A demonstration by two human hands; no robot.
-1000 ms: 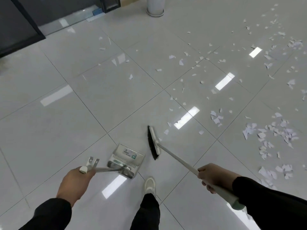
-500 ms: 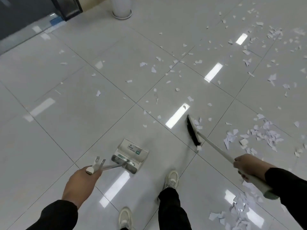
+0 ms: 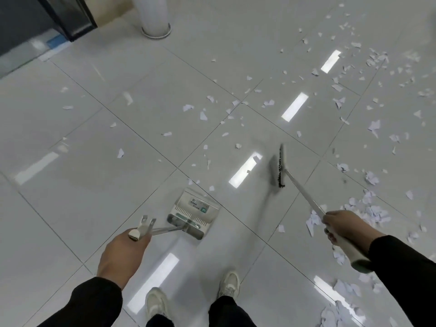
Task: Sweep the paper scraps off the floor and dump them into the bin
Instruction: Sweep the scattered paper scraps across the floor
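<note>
White paper scraps (image 3: 375,210) lie scattered over the glossy grey tiled floor, thickest at the right and far right. My right hand (image 3: 342,224) grips the pale handle of a broom; its dark-bristled head (image 3: 279,168) is just above the floor ahead of me, blurred. My left hand (image 3: 122,252) grips the handle of a grey long-handled dustpan (image 3: 194,212), whose pan stands on the floor in front of my feet. No scraps show in the pan.
A white cylindrical base (image 3: 155,15), possibly a bin or post, stands at the far middle. A dark glass door frame (image 3: 70,17) fills the far left. My two light shoes (image 3: 228,285) stand at the bottom middle.
The broom head has swung from beside the dustpan out to the right and forward. I have stepped forward; the scrap piles now lie closer at my right.
</note>
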